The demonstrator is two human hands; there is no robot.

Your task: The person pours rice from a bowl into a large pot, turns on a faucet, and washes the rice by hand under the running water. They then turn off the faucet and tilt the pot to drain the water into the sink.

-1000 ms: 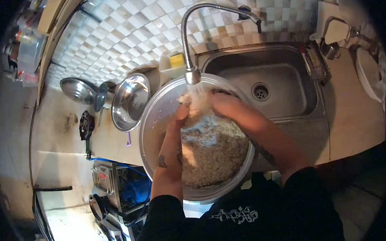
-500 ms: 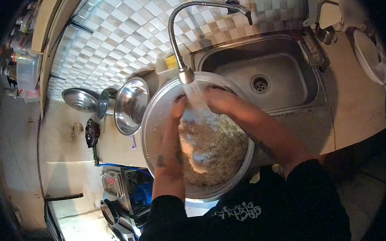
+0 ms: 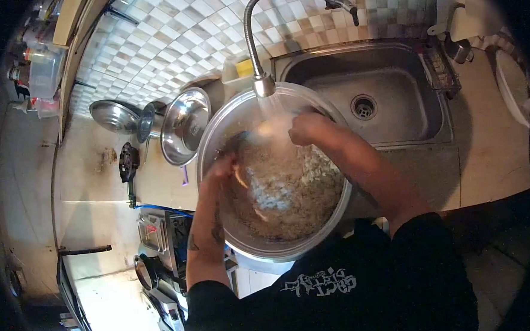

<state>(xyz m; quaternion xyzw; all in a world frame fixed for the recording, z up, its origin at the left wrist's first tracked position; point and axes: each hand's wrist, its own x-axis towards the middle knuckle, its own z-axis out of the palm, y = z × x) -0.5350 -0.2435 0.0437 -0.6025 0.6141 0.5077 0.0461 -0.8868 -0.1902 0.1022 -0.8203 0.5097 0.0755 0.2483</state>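
A large round basin (image 3: 254,253) holds a pale grainy mass (image 3: 303,205) that looks like cooked rice, partly under cloudy water. Water streams from the nozzle of a flexible metal faucet (image 3: 264,86) into the far side of the basin. My left hand (image 3: 222,169) is inside the basin at its left, over the wet grains; motion smears its fingers. On the right, near the running water, my right hand (image 3: 308,129) has curled fingers, and whatever they hold is hidden.
A steel sink (image 3: 388,123) with a drain adjoins the basin on the right. Metal bowls (image 3: 185,131) and a burner (image 3: 128,163) sit at the left. Behind stands a small container with a yellow sponge (image 3: 245,68). A white plate (image 3: 511,86) is at far right.
My hands have moved apart: the left came back toward me and left, while the right stayed near the stream. The water's surface has shifted, and the whole view has tilted slightly.
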